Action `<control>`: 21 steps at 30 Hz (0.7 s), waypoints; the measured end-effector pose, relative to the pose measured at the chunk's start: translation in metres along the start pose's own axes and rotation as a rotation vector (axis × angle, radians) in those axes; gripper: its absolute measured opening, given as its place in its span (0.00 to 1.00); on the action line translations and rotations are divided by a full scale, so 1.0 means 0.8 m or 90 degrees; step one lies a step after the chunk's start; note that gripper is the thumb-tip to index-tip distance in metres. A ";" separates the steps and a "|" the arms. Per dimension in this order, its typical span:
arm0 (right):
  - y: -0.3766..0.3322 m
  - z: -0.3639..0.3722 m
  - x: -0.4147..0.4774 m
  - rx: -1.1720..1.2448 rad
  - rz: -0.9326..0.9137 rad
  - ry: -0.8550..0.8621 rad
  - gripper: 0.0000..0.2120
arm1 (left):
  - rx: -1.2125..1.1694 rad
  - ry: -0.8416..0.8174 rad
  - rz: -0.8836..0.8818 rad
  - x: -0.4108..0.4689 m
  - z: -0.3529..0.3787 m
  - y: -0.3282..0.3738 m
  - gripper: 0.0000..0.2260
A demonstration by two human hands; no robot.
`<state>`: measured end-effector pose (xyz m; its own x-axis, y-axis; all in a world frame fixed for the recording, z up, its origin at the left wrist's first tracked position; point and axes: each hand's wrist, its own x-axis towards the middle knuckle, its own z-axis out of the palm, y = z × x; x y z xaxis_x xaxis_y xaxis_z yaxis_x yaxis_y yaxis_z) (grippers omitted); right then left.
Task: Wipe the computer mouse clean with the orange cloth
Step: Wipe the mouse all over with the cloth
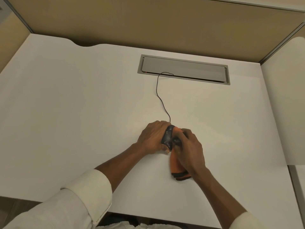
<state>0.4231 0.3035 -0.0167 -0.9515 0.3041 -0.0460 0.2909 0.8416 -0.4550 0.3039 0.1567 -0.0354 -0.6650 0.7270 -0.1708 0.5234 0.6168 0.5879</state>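
Both hands met at the middle of the white counter (66, 113). Left hand (152, 138) was wrapped around the black mouse (168, 136), gripping it from the left side, tipped so its side faced up. Right hand (189, 151) was closed on the orange cloth (176, 166) and pressed it against the right flank of the mouse; that hand looked slightly blurred. One end of the cloth showed at the mouse's far edge, and the rest trailed back under the right palm, ending in a dark-edged fold lying on the counter. A thin black cable (159, 95) ran from the front of the mouse away across the counter into a grey cable hatch (183, 69) set in the surface. Rolled white sleeves (85, 195) covered the forearms, and tan partition walls (148, 22) enclosed the counter
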 end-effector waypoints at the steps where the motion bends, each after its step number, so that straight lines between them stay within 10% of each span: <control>1: -0.002 0.002 -0.012 -0.012 -0.007 0.003 0.22 | 0.004 -0.001 0.004 0.001 0.000 0.000 0.41; 10: -0.004 0.016 -0.055 -0.121 -0.069 -0.017 0.27 | 0.005 -0.017 -0.009 0.000 0.000 0.000 0.42; 21: -0.001 -0.010 0.047 -0.008 0.011 -0.023 0.11 | 0.019 -0.004 0.005 0.001 -0.006 0.004 0.40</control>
<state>0.3879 0.3183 -0.0109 -0.9492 0.3027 -0.0859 0.3085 0.8418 -0.4430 0.3022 0.1577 -0.0301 -0.6574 0.7338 -0.1714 0.5439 0.6195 0.5660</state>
